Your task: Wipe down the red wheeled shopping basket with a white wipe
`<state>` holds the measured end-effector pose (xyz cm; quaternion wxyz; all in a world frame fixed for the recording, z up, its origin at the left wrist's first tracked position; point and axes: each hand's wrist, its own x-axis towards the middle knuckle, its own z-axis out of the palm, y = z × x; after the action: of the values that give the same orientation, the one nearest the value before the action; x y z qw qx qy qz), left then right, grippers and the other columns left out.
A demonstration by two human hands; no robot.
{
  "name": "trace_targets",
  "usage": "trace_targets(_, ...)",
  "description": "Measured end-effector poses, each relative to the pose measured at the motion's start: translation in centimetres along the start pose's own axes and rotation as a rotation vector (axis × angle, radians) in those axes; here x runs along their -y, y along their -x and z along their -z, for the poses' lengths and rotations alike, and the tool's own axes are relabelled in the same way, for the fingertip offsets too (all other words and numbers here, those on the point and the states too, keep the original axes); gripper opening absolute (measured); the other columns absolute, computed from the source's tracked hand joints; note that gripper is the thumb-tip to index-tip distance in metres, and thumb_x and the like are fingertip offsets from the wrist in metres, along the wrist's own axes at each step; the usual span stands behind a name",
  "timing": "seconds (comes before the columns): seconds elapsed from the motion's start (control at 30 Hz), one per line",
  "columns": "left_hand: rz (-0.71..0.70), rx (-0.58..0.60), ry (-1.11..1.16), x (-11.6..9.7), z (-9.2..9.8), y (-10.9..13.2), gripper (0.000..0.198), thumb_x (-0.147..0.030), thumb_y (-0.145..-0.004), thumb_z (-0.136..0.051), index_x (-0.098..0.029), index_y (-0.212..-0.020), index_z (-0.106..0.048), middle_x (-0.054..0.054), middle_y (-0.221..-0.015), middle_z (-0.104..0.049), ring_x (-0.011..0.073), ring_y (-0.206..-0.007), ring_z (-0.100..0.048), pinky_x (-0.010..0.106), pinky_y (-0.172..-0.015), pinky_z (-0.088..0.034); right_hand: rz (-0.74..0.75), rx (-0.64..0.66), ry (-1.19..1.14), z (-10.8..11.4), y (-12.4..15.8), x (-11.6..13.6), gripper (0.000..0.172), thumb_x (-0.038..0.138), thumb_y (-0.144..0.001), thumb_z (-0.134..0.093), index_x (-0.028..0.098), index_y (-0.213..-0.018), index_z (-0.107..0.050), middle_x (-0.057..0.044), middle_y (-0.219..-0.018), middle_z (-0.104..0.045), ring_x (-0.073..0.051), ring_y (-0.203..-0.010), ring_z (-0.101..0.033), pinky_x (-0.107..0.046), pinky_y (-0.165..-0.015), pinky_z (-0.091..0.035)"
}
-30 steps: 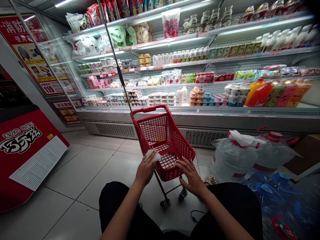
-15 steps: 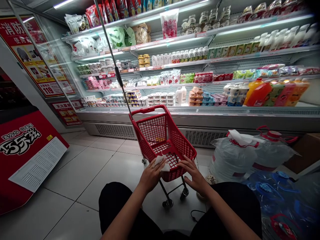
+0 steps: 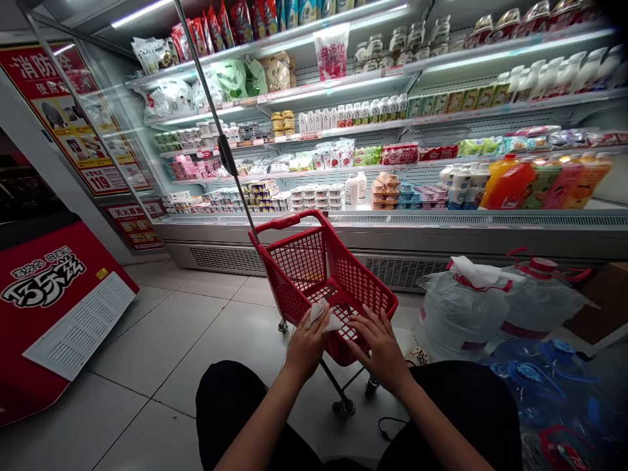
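A small red plastic shopping cart stands on the tiled floor in front of my knees, tipped a little toward me. My left hand is closed on a crumpled white wipe and presses it against the cart's near rim. My right hand lies on the front of the basket with its fingers spread, steadying it. A thin dark pole rises from the cart's handle up to the top left.
An open chiller with lit shelves of dairy, drinks and snacks fills the back. Large bagged water jugs stand at the right, blue ones nearer. A red cabinet stands at left. A black cable lies on the floor.
My left hand with the wipe has slid right along the cart's near rim. The cart has turned and tipped, its front swinging right, and my right hand has moved with it.
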<state>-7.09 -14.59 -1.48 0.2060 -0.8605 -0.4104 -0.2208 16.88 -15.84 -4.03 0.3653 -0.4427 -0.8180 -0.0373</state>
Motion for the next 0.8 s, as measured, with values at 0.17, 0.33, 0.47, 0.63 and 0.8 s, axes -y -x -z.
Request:
trace_targets(0.17,-0.116,0.036,-0.004,-2.0,0.3,0.1,0.056,-0.018,-0.108,-0.037,-0.015,-0.163,-0.029,0.007,-0.166,-0.037,0.0196,-0.154,-0.034,0.042,-0.127,-0.033,0.090,-0.067,0.075,-1.0,0.6,2.5,0.038,0.019,-0.105,-0.045,0.020,-0.140,-0.060,-0.008,-0.129,-0.074,-0.027,-0.150,-0.042,-0.055,-0.124,-0.035)
trace_targets(0.33,-0.214,0.054,-0.032,0.3,0.1,-0.1,0.061,-0.010,-0.105,-0.034,-0.015,-0.164,-0.024,0.007,-0.167,-0.034,0.0186,-0.157,-0.028,0.041,-0.129,-0.030,0.066,-0.103,0.094,-0.7,2.4,1.6,0.036,0.020,-0.106,-0.047,0.023,-0.138,-0.063,-0.005,-0.124,-0.076,-0.026,-0.146,-0.048,-0.054,-0.124,-0.037)
trace_targets(0.47,-0.068,0.023,-0.068,3.6,0.0,-0.7,0.067,-0.003,-0.102,-0.031,-0.016,-0.166,-0.015,0.008,-0.166,-0.036,0.0191,-0.156,-0.030,0.045,-0.127,-0.034,0.051,-0.126,0.097,-0.4,2.6,1.4,0.042,0.021,-0.107,-0.047,0.025,-0.148,-0.055,-0.003,-0.125,-0.076,-0.025,-0.145,-0.049,-0.055,-0.125,-0.035)
trace_targets(0.63,0.047,0.008,-0.082,4.4,-0.2,-1.1,0.067,-0.007,-0.103,-0.034,-0.018,-0.167,-0.014,0.009,-0.167,-0.035,0.0213,-0.156,-0.029,0.047,-0.126,-0.036,0.034,-0.069,0.134,0.0,2.8,1.7,0.053,0.023,-0.108,-0.042,0.029,-0.160,-0.039,-0.002,-0.146,-0.064,-0.024,-0.148,-0.045,-0.053,-0.125,-0.032)
trace_targets(0.8,0.147,0.029,-0.081,3.0,-0.7,-1.1,0.064,-0.008,-0.102,-0.037,-0.019,-0.165,-0.026,0.009,-0.169,-0.031,0.0236,-0.157,-0.027,0.048,-0.125,-0.037,0.000,0.026,0.202,0.3,4.1,2.5,0.069,0.040,-0.104,-0.048,0.027,-0.167,-0.021,-0.006,-0.167,-0.037,-0.031,-0.157,-0.026,-0.057,-0.125,-0.028)
